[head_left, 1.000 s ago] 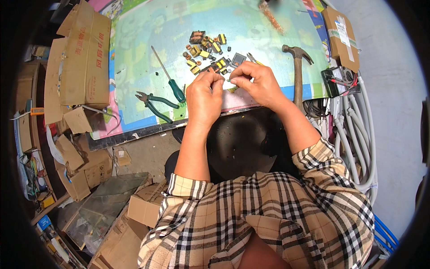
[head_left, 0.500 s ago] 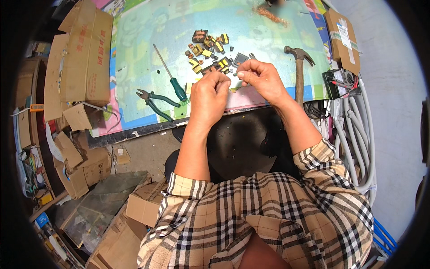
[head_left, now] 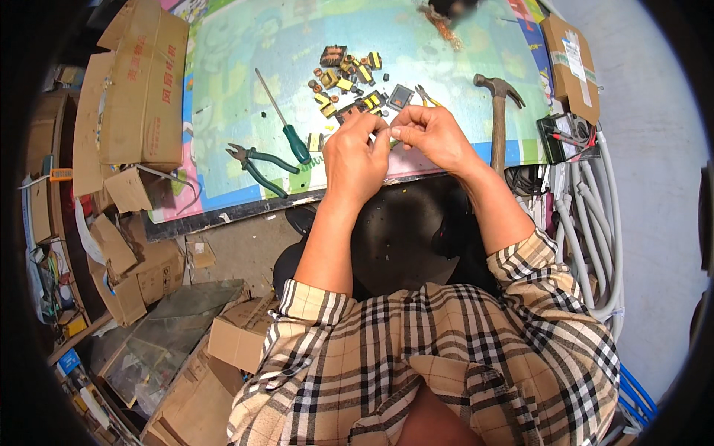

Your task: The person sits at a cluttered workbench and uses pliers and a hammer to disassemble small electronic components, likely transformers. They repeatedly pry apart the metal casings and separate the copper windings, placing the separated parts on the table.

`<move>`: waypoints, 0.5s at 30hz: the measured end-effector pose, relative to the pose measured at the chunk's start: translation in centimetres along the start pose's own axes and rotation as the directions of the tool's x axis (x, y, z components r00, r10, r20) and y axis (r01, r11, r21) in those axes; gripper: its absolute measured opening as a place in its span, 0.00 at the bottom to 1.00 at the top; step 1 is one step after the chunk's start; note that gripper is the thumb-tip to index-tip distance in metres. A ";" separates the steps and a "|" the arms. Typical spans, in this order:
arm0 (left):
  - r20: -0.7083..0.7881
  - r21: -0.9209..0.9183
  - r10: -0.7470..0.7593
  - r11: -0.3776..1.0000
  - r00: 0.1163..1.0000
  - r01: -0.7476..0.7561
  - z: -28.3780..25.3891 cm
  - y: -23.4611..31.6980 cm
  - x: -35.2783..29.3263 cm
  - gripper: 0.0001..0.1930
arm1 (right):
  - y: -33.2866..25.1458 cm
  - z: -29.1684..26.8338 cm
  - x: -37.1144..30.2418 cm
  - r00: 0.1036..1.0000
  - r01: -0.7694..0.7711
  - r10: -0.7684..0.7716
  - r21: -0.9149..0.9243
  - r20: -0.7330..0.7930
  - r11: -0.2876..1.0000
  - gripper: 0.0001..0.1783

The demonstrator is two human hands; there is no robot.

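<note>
My left hand (head_left: pixel 355 154) and my right hand (head_left: pixel 437 140) meet over the table's near edge, thumbs and fingers pinched together. Whatever lies between their fingertips is too small and too covered to name. Just beyond them is a loose group of small yellow, black and copper coil parts (head_left: pixel 363 73), the nearest partly behind my left fingers. A square dark-grey piece (head_left: pixel 400 97) lies past my right fingertips. Beside it are small yellow-handled pliers (head_left: pixel 427 97), partly hidden by my right hand.
Left of my hands lie a green-handled screwdriver (head_left: pixel 296 145) and green-handled pliers (head_left: pixel 260 169). A claw hammer (head_left: pixel 497 126) rests at the right. Copper wire strands (head_left: pixel 444 31) lie at the far side by a blurred dark object (head_left: pixel 454 7). Cardboard boxes (head_left: pixel 145 89) flank the table (head_left: pixel 230 178).
My hands have come together, fingertips now meeting where a gap was before. The yellow-handled pliers show more. The dark object at the far edge reaches further into view.
</note>
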State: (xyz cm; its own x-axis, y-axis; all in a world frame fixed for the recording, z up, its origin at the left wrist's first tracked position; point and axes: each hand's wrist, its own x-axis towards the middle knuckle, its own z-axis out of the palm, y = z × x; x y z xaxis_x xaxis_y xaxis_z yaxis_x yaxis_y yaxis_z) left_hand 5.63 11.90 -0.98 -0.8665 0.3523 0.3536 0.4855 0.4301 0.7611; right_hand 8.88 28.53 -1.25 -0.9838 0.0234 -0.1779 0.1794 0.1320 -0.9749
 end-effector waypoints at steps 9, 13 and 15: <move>0.134 -0.244 -0.330 0.903 0.934 0.354 -0.1 -0.7 0.2 0.05 | -0.2 -0.4 0.0 0.999 -0.030 0.030 0.003 0.035 1.000 0.07; 0.245 -0.290 -0.212 0.915 0.946 0.280 -0.3 -0.8 0.0 0.11 | -0.1 -0.6 -0.1 0.998 -0.055 0.055 -0.019 0.027 0.998 0.08; 0.280 -0.398 -0.255 0.847 0.926 0.353 -0.1 -1.0 0.0 0.11 | -0.5 -0.4 -0.1 0.998 -0.054 0.058 -0.102 0.037 0.993 0.08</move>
State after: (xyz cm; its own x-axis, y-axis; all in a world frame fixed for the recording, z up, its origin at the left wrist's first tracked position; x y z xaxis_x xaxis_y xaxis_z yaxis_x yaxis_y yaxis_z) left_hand 5.12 11.39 -1.67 -0.8932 0.4492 -0.0189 0.0586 0.1579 0.9857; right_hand 8.94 28.89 -0.68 -0.9711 -0.0058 -0.2387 0.2309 0.2314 -0.9450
